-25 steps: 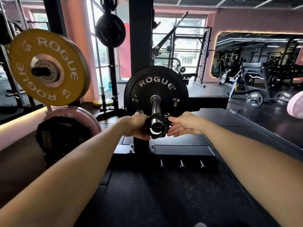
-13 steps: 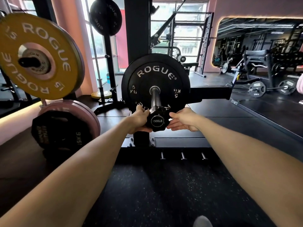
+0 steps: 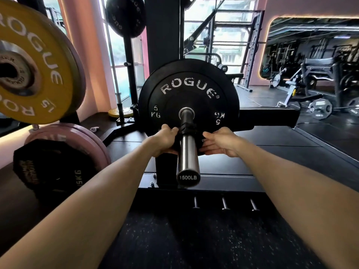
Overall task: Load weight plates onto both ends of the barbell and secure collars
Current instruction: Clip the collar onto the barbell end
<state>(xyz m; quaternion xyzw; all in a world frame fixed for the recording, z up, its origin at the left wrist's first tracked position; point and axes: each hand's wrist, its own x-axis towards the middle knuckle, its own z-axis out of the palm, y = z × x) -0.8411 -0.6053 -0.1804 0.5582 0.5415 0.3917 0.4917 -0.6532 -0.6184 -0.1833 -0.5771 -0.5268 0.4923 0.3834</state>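
At the centre of the frame a black plate (image 3: 188, 98) marked ROGUE and 5 KG sits on the steel sleeve of the barbell (image 3: 188, 152), whose end cap, reading 1500LB, points toward the camera. A black collar (image 3: 186, 131) rings the sleeve partway along, close in front of the plate; whether it touches the plate cannot be told.

The left hand (image 3: 165, 139) comes in from the lower left and grips the collar's left side, fingers curled over its top edge and thumb below. The right hand (image 3: 219, 141) comes in from the lower right with its fingers nearly straight and close together, their tips pressed against the collar's right side, the palm turned partly up. It is not wrapped around anything; the fingers only touch the collar. Both forearms stretch out from the bottom corners of the frame.

At the upper left a yellow plate (image 3: 38, 74) marked ROGUE and 15 hangs on a storage peg. Below it, at mid left, a pink plate (image 3: 81, 138) stands behind a dark many-sided plate (image 3: 52, 167) marked 15KG. Another black plate (image 3: 126, 14) hangs high at the top, left of the dark rack upright (image 3: 163, 35). On the right edge a mirror (image 3: 310, 55) shows benches and other gym machines.
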